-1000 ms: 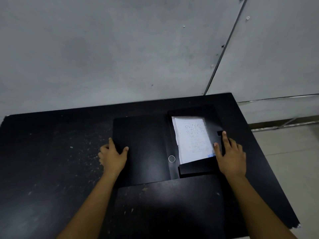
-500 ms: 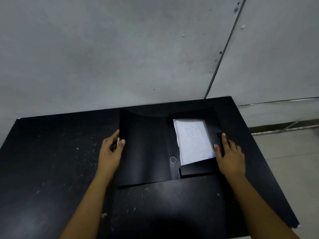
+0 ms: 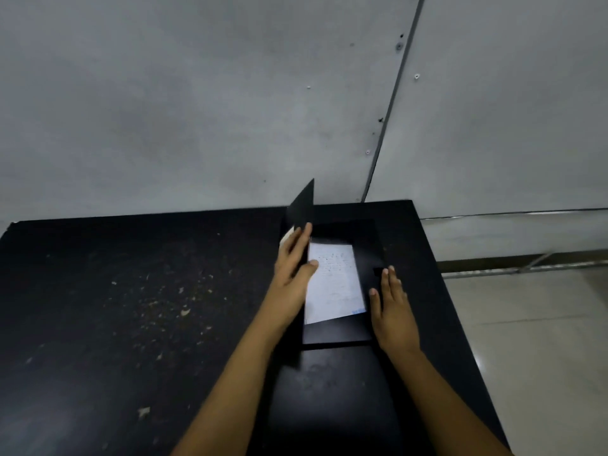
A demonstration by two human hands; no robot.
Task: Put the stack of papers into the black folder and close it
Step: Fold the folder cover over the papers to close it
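Note:
The black folder lies on the right part of the black table. Its left cover stands nearly upright, swung over toward the right half. My left hand grips that cover's edge, thumb on the inner side. The white stack of papers sits in the folder's right half, its lower end tucked under the bottom pocket flap. My right hand lies flat with fingers together on the folder's right edge, beside the papers.
The black table is scuffed with pale flecks on its left side. A grey wall rises behind it. The table's right edge drops to a light tiled floor.
My left hand has lifted the left cover from flat on the table and swung it rightward to nearly vertical over the papers. My right hand has stayed on the right edge.

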